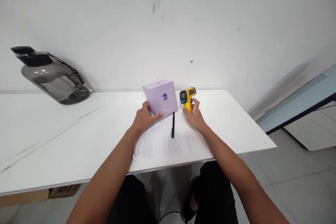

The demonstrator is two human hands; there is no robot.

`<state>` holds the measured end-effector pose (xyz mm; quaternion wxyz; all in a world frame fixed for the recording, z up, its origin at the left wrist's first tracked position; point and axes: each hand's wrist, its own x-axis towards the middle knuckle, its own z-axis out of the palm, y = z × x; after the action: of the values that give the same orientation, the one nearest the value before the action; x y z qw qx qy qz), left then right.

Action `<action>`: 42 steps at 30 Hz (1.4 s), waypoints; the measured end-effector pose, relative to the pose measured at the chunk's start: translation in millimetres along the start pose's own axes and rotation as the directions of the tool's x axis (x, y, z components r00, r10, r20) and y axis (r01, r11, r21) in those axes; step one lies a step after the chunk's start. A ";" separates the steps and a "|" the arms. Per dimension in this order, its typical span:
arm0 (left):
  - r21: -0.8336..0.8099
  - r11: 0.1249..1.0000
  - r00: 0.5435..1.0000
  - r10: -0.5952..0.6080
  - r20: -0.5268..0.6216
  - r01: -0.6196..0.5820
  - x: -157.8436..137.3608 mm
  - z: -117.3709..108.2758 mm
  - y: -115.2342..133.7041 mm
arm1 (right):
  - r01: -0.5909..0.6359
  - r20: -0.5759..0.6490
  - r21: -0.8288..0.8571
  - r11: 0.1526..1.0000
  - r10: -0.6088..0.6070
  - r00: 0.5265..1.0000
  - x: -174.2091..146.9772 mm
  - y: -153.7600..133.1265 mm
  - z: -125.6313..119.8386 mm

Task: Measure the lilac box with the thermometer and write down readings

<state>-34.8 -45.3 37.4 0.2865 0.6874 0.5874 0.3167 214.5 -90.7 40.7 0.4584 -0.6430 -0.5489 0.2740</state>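
My left hand [146, 118] grips a light purple box [160, 97] with a dark horse-head emblem on its front, the thumb pressed along the lower edge. The box is tilted above the far part of the paper. My right hand [193, 112] is closed round the handle of a yellow and black infrared thermometer [188, 100], its small screen facing me. Between the hands a black pen [173, 126] lies on a sheet of paper [160, 143] covered in faint writing.
A grey see-through bottle [56, 77] with a black lid stands at the left by the wall. The white table [65, 136] meets the wall behind. Beyond its right edge stands a panel with a dark edge [296, 101]. A cardboard box [64, 190] shows under the table.
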 end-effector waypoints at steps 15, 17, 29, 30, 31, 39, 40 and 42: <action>-0.058 0.998 0.999 -0.019 -0.035 0.017 1.5 4.0 -7.4 | -0.049 -0.069 -0.659 0.750 0.005 0.998 15.0 12.7 -11.6; -0.085 0.996 0.999 -0.034 -0.042 0.030 1.7 5.0 -7.4 | -0.054 -0.066 -0.657 0.752 0.014 0.998 16.0 12.4 -12.6; -0.078 0.996 0.993 -0.046 -0.111 0.037 1.9 3.7 2.3 | 0.170 -0.041 -0.766 0.620 -0.311 0.949 8.0 0.9 -3.7; -0.084 0.996 0.991 -0.047 -0.127 0.037 2.5 3.7 1.7 | 0.292 0.060 -0.735 0.612 -0.371 0.927 5.7 -2.7 1.2; -0.088 0.996 0.989 -0.045 -0.138 0.033 3.1 4.0 1.0 | 0.435 0.205 -0.669 0.603 -0.413 0.888 4.0 -5.7 6.7; -0.084 0.996 0.990 -0.016 -0.139 0.004 6.3 6.5 -2.6 | 0.785 0.467 -0.266 0.560 -0.638 0.613 7.8 -2.9 20.3; -0.078 0.997 0.990 -0.014 -0.137 0.003 6.7 6.7 -2.9 | 0.760 0.446 -0.260 0.596 -0.624 0.642 6.9 -0.2 15.9; -0.065 0.998 0.991 -0.005 -0.132 -0.004 7.4 7.0 -3.7 | 0.695 0.359 -0.275 0.664 -0.600 0.715 2.5 5.4 6.2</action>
<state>-30.9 -37.6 30.8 0.2694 0.6551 0.5947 0.3803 212.2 -86.5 33.6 0.3191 -0.4435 -0.8360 0.0513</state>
